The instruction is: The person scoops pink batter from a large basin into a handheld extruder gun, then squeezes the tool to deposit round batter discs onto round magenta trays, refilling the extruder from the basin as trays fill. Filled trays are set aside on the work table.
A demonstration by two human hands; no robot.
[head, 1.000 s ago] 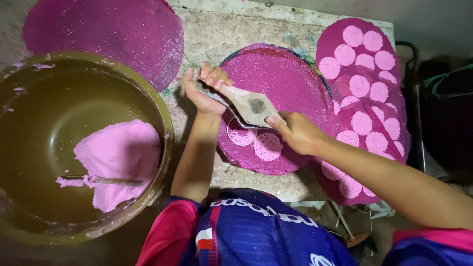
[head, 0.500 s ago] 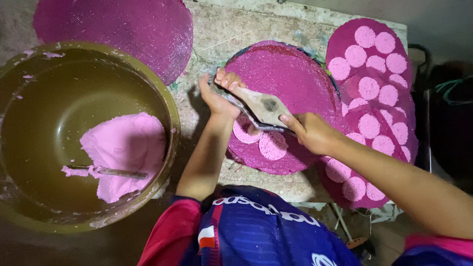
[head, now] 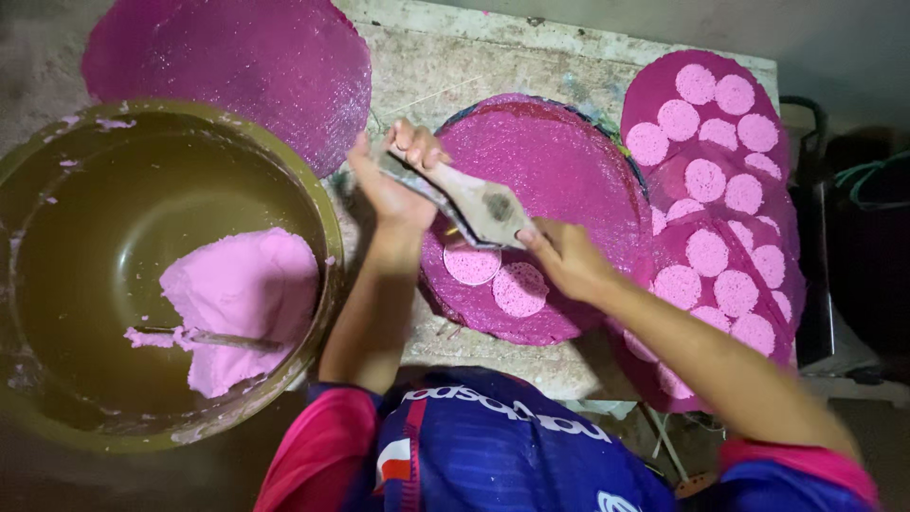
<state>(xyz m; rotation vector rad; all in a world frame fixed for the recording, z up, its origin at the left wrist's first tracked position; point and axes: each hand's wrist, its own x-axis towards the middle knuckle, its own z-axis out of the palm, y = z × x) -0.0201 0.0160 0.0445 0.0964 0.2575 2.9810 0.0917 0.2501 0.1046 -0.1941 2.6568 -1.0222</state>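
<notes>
Now the flat grey-brown wooden scraper with a dark spot [head: 479,201] is held over the round magenta tray [head: 559,180], above two pale pink dough discs [head: 498,277]. The left hand [head: 398,180] has fingers curled around its upper end; the right hand [head: 559,258] pinches its lower end. Compared with half a second before, the scraper sits slightly higher on the tray. Its underside is hidden, and the olive bowl [head: 322,218] with pink dough [head: 242,303] is cut off at the left.
</notes>
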